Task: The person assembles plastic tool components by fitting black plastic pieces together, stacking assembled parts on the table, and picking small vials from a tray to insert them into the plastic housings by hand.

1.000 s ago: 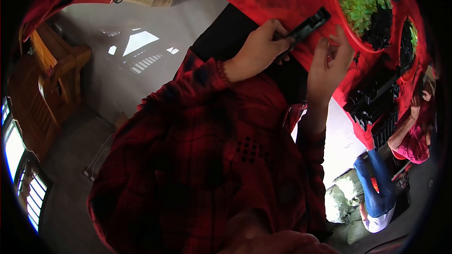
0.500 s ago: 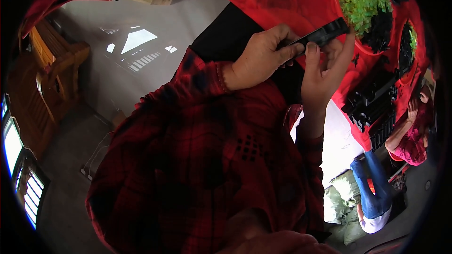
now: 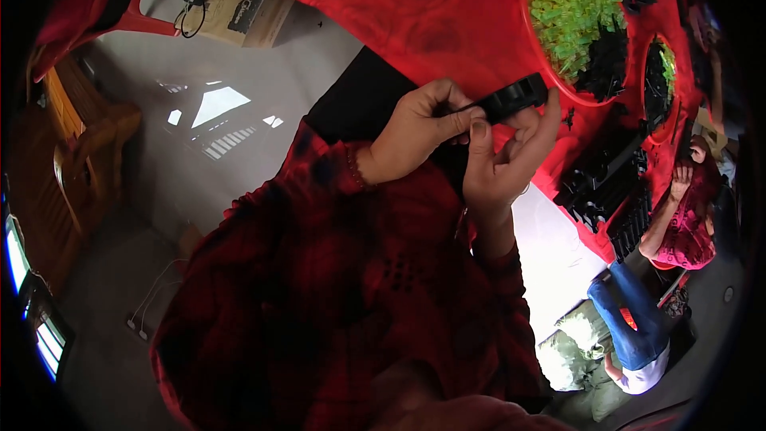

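A long black plastic part (image 3: 515, 98) with rounded recesses is held up in front of me, over the near edge of the red-covered table. My left hand (image 3: 413, 129) pinches its near end between thumb and fingers. At the other end, my right hand (image 3: 511, 161) supports it with the fingers behind, the index finger stretched up by its tip and the thumb raised in front. What the fingertips touch behind the part is hidden.
On the red table (image 3: 447, 28) stands a red basin (image 3: 528, 32) of small yellow-green and black pieces. A second basin (image 3: 648, 132) lies farther right, near stacked black parts (image 3: 602, 172). Another person's hands (image 3: 682, 179) are at the far right. A cardboard box (image 3: 267, 20) sits on the floor.
The view has shifted, so the table and basins sit farther left in it. The black part is slightly turned and shows more of its recessed face. Both hands stay at it.
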A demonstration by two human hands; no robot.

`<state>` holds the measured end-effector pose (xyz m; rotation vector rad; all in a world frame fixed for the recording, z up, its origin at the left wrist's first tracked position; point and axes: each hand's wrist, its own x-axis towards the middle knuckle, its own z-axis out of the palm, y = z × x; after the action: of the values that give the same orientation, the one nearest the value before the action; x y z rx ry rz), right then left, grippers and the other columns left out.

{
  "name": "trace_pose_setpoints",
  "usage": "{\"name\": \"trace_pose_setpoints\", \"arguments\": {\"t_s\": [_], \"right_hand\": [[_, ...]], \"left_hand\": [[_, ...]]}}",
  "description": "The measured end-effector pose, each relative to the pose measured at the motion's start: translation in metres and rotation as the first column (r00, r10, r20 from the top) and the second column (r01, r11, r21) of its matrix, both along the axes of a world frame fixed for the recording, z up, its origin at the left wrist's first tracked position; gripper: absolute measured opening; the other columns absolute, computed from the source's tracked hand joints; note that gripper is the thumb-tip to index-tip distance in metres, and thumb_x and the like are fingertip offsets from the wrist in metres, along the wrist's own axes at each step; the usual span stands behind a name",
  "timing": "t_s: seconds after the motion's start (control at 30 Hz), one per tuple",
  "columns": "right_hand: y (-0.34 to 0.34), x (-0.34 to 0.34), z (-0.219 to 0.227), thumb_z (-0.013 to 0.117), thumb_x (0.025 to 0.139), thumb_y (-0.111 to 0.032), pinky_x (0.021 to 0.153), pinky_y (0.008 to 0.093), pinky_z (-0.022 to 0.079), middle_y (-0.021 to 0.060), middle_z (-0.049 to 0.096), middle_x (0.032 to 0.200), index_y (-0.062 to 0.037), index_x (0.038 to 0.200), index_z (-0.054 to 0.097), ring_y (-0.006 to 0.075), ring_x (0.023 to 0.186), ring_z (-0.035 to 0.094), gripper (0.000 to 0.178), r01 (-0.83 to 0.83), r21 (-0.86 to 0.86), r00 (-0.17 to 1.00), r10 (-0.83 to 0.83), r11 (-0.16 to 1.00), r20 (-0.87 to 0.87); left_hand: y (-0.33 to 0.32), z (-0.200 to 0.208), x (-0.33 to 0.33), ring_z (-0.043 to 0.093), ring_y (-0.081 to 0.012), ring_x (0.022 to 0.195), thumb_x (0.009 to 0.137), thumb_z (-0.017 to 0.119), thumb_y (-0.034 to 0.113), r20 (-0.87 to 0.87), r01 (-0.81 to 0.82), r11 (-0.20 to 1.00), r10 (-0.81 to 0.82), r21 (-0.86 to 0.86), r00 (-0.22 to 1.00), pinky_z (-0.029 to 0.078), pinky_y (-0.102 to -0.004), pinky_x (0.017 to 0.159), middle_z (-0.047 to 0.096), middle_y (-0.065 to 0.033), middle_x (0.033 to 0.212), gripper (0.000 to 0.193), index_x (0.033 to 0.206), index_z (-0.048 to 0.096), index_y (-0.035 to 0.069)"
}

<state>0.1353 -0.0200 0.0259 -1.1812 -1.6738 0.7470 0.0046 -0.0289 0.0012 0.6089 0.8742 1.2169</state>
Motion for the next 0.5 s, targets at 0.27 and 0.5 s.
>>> {"name": "trace_pose_setpoints", "arguments": {"t_s": [0.27, 0.5], "right_hand": [[-0.006, -0.005, 0.010, 0.066, 0.092, -0.012, 0.082, 0.0333, 0.050, 0.0178, 0.061, 0.103, 0.0126, 0.147, 0.022, 0.0225, 0.089, 0.062, 0.074, 0.056, -0.081, 0.998, -0.054, 0.995, 0.025], [0.031, -0.003, 0.013, 0.060, 0.095, -0.004, 0.082, 0.0285, 0.047, 0.0112, 0.062, 0.104, 0.0052, 0.150, 0.023, 0.0151, 0.089, 0.061, 0.067, 0.079, -0.237, 0.997, -0.079, 0.968, 0.012]], "left_hand": [[0.001, -0.004, -0.004, 0.058, -0.0057, 0.083, 0.094, 0.065, 0.009, 0.116, 0.106, 0.993, -0.099, -0.057, 0.988, 0.049, -0.0226, 0.076, 0.064, -0.0001, 0.090, 0.008, 0.093, 0.059, 0.004], [0.025, -0.005, 0.001, 0.060, -0.0095, 0.075, 0.097, 0.063, 0.017, 0.077, 0.162, 0.963, -0.148, -0.218, 0.986, 0.049, -0.0243, 0.068, 0.062, -0.0025, 0.081, 0.015, 0.098, 0.057, 0.003]]}}
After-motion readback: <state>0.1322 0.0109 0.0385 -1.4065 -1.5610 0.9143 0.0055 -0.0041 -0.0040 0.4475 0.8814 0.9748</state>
